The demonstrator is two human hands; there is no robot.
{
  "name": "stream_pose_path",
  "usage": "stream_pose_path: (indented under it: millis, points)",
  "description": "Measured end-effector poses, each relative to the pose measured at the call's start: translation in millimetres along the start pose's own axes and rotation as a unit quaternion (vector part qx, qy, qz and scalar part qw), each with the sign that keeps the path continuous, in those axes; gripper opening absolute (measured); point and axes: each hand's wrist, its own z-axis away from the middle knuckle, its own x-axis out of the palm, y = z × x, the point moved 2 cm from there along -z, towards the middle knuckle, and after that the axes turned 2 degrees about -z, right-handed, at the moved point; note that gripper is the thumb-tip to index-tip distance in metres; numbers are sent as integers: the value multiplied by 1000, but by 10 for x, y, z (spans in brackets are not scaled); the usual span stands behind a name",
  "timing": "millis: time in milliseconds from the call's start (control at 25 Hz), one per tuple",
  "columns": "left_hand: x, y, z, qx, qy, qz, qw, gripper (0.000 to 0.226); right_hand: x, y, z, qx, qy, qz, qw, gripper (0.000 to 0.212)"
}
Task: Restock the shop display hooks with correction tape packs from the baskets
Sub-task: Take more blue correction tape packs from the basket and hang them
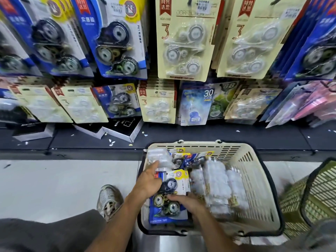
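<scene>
A cream basket [254, 179] stands on the floor below the display, filled with correction tape packs. Both hands reach into its left side. My left hand [148, 180] grips the upper left edge of a blue correction tape pack [171, 197] showing three dark dispensers. My right hand [187, 202] holds the same pack at its right side, fingers curled over the blister. Clear-wrapped bundles of packs [216, 184] fill the middle of the basket. Above, display hooks carry blue packs [116, 39] and cream packs [185, 40].
A green basket [320, 193] sits at the right edge. A dark shelf ledge [200, 135] runs under the lower row of packs, with black boxes [123, 130] lying on it. My shoe [109, 200] rests on the pale floor left of the basket.
</scene>
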Motion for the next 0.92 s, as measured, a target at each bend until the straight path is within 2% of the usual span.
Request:
stream_pose_path:
  millis: [80, 120, 240, 320, 360, 440, 520, 640, 800, 920]
  points:
    - [-11, 12, -16, -10, 11, 21, 1000, 71, 42, -147, 186, -10, -3, -8, 1000, 135]
    - [-14, 21, -9, -16, 17, 39, 999, 66, 21, -190, 252, -20, -5, -12, 1000, 129]
    - [-34, 91, 36, -39, 45, 106, 993, 52, -235, -379, 494, -59, -22, -48, 997, 84]
    - [-45, 138, 45, -52, 50, 162, 984, 58, -452, -475, 691, -48, -35, -96, 994, 64]
    - [-28, 155, 62, -60, 38, 189, 979, 66, -543, -493, 751, -50, -46, -127, 990, 62]
    - [10, 221, 112, -71, 16, 261, 963, 82, -578, -502, 838, -65, -62, -152, 984, 71]
    - [44, 284, 155, -84, 45, 336, 937, 91, -518, -501, 896, -91, -62, -175, 978, 68]
    - [-1, 410, 218, -81, 109, 345, 929, 92, -453, -595, 970, -138, -56, -252, 956, 66]
    - [-47, 551, 318, -27, -9, 396, 918, 73, -347, -808, 1015, -182, -61, -293, 937, 60]
    - [-186, 514, 308, -20, -17, 419, 908, 86, -229, -984, 987, -178, -60, -267, 945, 55]
